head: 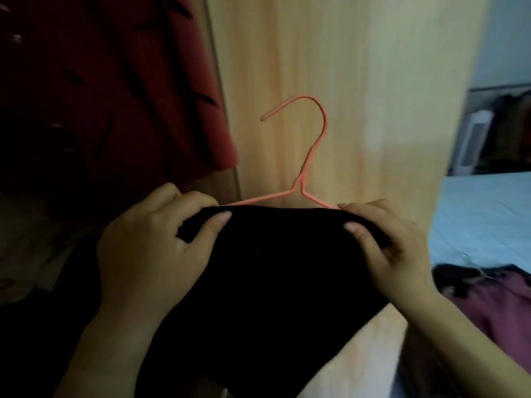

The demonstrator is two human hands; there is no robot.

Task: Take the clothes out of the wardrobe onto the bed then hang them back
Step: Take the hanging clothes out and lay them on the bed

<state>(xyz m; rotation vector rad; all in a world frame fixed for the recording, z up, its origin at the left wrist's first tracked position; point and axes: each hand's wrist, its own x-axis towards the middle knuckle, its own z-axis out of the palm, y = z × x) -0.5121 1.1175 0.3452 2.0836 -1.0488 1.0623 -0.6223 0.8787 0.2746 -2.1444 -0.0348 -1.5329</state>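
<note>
Hands centre frame, both gripping a black garment [267, 268] draped over a pink hanger [301, 156]. Left hand [149, 248] at 9 o'clock of the garment, fingers [218, 222] closed on the cloth edge, thumb on top. Right hand [393, 251] at 3 o'clock, fingers curled into the fabric the same way, thumb pressing the top edge. Both pinch right where the hanger's arms disappear under the cloth, so I judge they are seating the garment's shoulders on the wire and keeping it level. Hook points up at 12 o'clock, open end toward 10, free of everything.

Step, as I read it: hang-back phase, garment on hanger, not yet on any rail. No rail in view.

Surroundings: wardrobe panel [344, 110], pale wood, directly behind the hook. Red garment [120, 90] with dark marks hangs at 10 o'clock, inside the dark wardrobe opening. Bed [488, 214] with a light blue sheet at 3 o'clock. On it, at 4 o'clock, a maroon garment [505, 308] with something dark lying against its upper-left edge; too blurred to tell what.

In the way: the red garment sits between the hook and the wardrobe interior, so the hook could snag it going in. Black cloth hangs long and could slip off the thin wire if tilted.
</note>
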